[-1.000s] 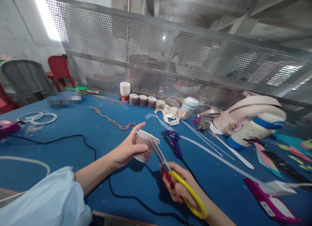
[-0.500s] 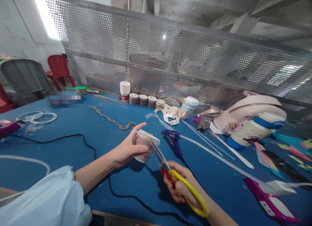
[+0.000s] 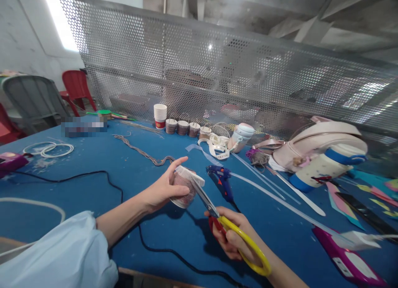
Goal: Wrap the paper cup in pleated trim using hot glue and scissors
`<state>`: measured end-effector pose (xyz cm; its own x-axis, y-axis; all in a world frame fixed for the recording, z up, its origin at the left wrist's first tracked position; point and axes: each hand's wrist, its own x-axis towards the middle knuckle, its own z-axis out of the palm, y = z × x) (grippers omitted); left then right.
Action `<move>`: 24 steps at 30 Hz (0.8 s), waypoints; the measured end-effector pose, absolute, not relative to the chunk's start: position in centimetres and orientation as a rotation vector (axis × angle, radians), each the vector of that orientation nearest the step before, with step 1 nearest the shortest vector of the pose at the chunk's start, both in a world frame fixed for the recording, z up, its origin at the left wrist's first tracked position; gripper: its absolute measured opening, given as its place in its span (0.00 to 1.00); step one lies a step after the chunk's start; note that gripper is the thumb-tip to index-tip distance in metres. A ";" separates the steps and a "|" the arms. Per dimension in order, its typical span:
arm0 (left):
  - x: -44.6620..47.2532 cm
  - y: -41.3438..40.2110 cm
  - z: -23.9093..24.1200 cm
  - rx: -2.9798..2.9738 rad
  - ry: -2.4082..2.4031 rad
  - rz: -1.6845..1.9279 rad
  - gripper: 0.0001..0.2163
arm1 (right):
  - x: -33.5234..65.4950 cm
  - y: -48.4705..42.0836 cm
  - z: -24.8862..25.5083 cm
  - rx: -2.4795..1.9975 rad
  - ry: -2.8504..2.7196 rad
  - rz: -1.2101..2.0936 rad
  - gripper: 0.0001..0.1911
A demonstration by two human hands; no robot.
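Observation:
My left hand [image 3: 168, 188] grips a small paper cup [image 3: 183, 189], its side wrapped in brownish cord and its white rim tilted up to the right. In my right hand [image 3: 228, 234] is a pair of scissors [image 3: 245, 242] with yellow and red handles. The blades reach to the cup's rim and look nearly closed; whether they touch the cup or lie inside it I cannot tell. Just beyond, a blue glue gun [image 3: 222, 180] lies on the blue table [image 3: 149, 246]. A strand of grey-brown cord [image 3: 143, 152] stretches away behind my left hand.
Several wrapped cups [image 3: 183, 127] stand at the back beside a stack of white cups [image 3: 160, 116]. A white ribbon roll [image 3: 219, 149], bottles [image 3: 328, 168] and a pale bag [image 3: 320, 143] are to the right. Black cable [image 3: 174, 251] crosses the front; a perforated metal screen [image 3: 199, 60] borders the back.
My right hand and the scissors' handles have shifted slightly right and down. The cup in my left hand has stayed almost where it was.

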<state>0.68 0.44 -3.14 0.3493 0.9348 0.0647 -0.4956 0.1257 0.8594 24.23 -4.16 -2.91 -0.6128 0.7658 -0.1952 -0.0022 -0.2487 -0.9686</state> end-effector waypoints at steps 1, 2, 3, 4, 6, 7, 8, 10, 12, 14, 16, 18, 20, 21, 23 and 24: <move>0.6 0.4 -3.1 0.947 0.577 1.125 0.47 | 24.3 -4.1 -2.9 -0.926 -1.494 1.911 0.37; 0.6 0.4 -3.1 0.954 0.579 1.120 0.47 | 24.4 -4.0 -2.8 -0.928 -1.502 1.909 0.37; 0.6 0.4 -3.0 0.960 0.581 1.116 0.46 | 24.6 -4.0 -2.8 -0.938 -1.508 1.912 0.37; 0.6 0.4 -3.0 0.965 0.583 1.113 0.46 | 24.7 -3.9 -2.7 -0.952 -1.513 1.918 0.37; 0.5 0.4 -3.0 0.971 0.586 1.108 0.46 | 24.9 -3.9 -2.3 -0.993 -1.525 1.924 0.37; 0.5 0.4 -3.0 0.973 0.586 1.105 0.46 | 25.0 -3.8 -2.2 -1.009 -1.534 1.922 0.38; 0.5 0.5 -3.0 0.973 0.584 1.104 0.47 | 25.1 -3.8 -2.0 -1.017 -1.548 1.916 0.38; 0.5 0.5 -3.0 0.971 0.579 1.102 0.46 | 25.2 -3.7 -1.8 -1.023 -1.572 1.900 0.38; 0.5 0.5 -3.0 0.969 0.571 1.096 0.45 | 25.3 -3.6 -1.6 -1.027 -1.590 1.908 0.39; 0.5 0.4 -2.9 0.964 0.565 1.088 0.45 | 25.4 -3.5 -1.4 -1.051 -1.597 1.925 0.40; 0.5 0.4 -2.8 0.961 0.565 1.088 0.45 | 25.7 -3.4 -1.2 -1.063 -1.611 1.940 0.39; 0.4 0.4 -2.8 0.962 0.569 1.087 0.45 | 26.0 -3.3 -1.0 -1.049 -1.632 1.945 0.38; 0.4 0.4 -2.9 0.967 0.568 1.077 0.45 | 26.2 -3.2 -0.8 -1.028 -1.652 1.946 0.37; 0.4 0.5 -2.9 0.970 0.565 1.072 0.45 | 26.4 -3.2 -0.8 -1.022 -1.660 1.942 0.37; 0.3 0.6 -3.0 0.978 0.559 1.061 0.46 | 26.6 -3.1 -0.8 -1.019 -1.674 1.935 0.36; 0.3 0.6 -3.0 0.983 0.557 1.058 0.46 | 26.8 -3.0 -0.8 -1.014 -1.682 1.931 0.36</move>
<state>0.32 0.59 -3.05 0.4171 0.9066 0.0643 -0.4600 0.1496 0.8752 26.76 -3.04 -0.75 -0.6651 0.6974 -0.2669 0.1688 -0.2078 -0.9635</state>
